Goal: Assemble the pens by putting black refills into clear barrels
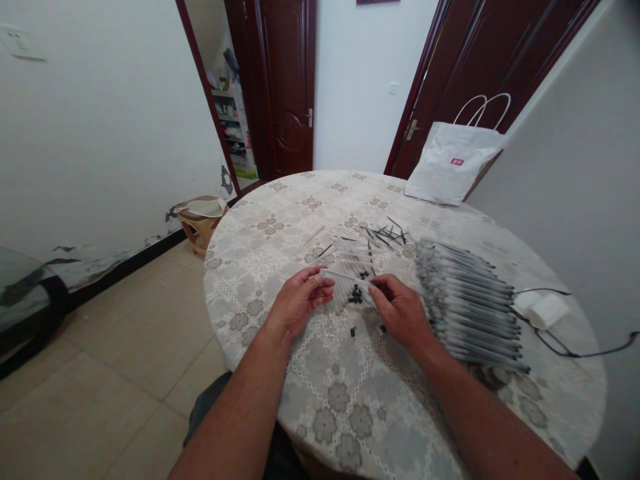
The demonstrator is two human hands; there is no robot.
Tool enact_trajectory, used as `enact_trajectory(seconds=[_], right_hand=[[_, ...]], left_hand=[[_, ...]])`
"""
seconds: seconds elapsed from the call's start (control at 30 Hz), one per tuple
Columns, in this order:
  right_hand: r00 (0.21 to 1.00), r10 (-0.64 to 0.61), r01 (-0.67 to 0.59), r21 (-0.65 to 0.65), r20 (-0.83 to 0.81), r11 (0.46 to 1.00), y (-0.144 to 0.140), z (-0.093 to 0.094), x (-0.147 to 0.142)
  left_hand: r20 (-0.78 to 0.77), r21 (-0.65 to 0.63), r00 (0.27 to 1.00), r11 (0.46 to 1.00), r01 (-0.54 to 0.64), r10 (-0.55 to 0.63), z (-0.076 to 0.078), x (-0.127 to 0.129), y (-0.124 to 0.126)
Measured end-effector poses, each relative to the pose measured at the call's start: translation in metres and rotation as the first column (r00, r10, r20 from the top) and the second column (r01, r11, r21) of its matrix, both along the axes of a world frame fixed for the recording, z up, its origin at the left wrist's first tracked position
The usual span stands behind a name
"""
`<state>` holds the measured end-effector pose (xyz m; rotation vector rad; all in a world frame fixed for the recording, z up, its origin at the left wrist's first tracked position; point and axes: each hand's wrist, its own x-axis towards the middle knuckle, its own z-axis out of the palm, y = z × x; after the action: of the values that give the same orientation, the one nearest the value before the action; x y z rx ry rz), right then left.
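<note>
A slim clear pen barrel (pixel 345 275) spans the gap between my two hands, held nearly level above the table. My left hand (pixel 299 299) pinches its left end between thumb and fingers. Closed at the other end is my right hand (pixel 397 308), thumb against fingers; any small part inside that pinch is hidden. Just below the barrel lie small black caps (pixel 356 295) in a loose cluster, with more clear barrels around them. Thin black refills (pixel 385 235) are scattered farther back. To the right of my right hand rests a large pile of pens (pixel 475 303).
The round table wears a patterned tablecloth (pixel 330 387). Black-framed glasses (pixel 555 341) and a white crumpled tissue (pixel 545 308) lie at the right. A white paper bag (pixel 453 163) stands at the back right edge. A wooden stool (pixel 197 227) is beyond the left edge.
</note>
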<state>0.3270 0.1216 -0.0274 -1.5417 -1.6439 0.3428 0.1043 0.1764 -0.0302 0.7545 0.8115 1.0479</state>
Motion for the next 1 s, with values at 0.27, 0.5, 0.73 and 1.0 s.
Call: enact_trajectory(seconds=[0.27,0.5,0.73,1.0], right_hand=[[1.000,0.011,-0.011,-0.012,0.006,1.000,-0.002,0.000,-0.002],[1.000,0.019,-0.018,-0.007,0.014,1.000,-0.003,-0.002,-0.002],[0.998,0.055,-0.055,-0.007,0.005,0.998,-0.005,0.000,-0.004],[1.000,0.030,-0.030,0.014,-0.006,0.999,-0.007,0.000,-0.008]], left_hand=[[0.033,-0.103,0.947,0.944,-0.314,0.319,-0.013,-0.004,0.014],[0.104,-0.180,0.912,0.909,-0.375,0.397,-0.019,-0.010,0.023],[0.192,-0.111,0.900,0.920,-0.376,0.391,-0.013,-0.006,0.012],[0.208,-0.090,0.911,0.934,-0.345,0.356,-0.010,-0.003,0.007]])
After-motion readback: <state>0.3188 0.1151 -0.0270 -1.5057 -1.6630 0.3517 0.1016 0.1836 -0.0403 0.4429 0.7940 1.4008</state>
